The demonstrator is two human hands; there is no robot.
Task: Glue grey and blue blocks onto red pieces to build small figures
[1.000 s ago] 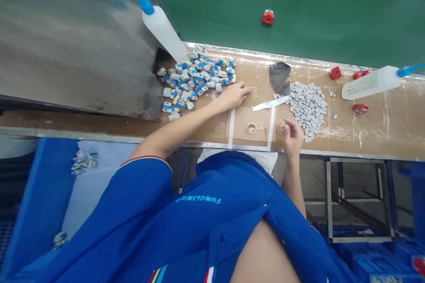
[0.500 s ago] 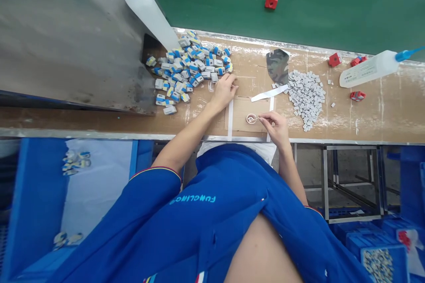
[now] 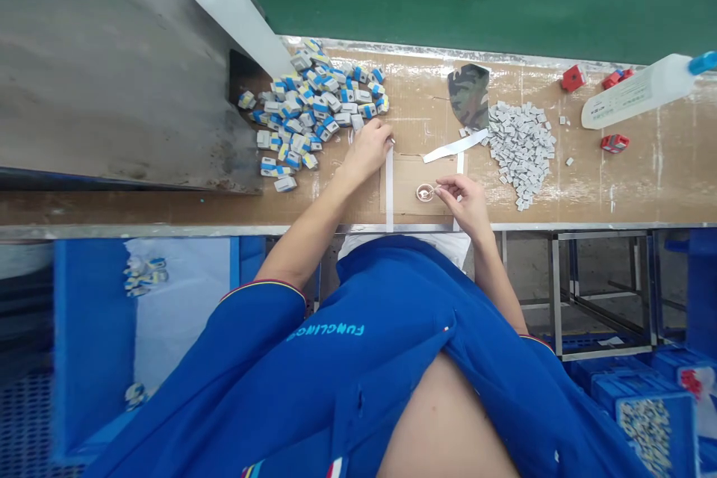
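Hands apart. The right hand (image 3: 469, 203) pinches a thin stick (image 3: 434, 191) at the small dish (image 3: 418, 194), near the front edge of the tabletop (image 3: 644, 194); what the left hand (image 3: 367, 148) grips cannot be determined. Outward, blocks (image 3: 305, 119) heap toward the back edge; plentiful loose tiles (image 3: 520, 142) suggest much remains.

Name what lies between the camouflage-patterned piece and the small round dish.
In the head view, a slanting white strip, then cardboard, lie between the camouflage-patterned piece and the small round dish.
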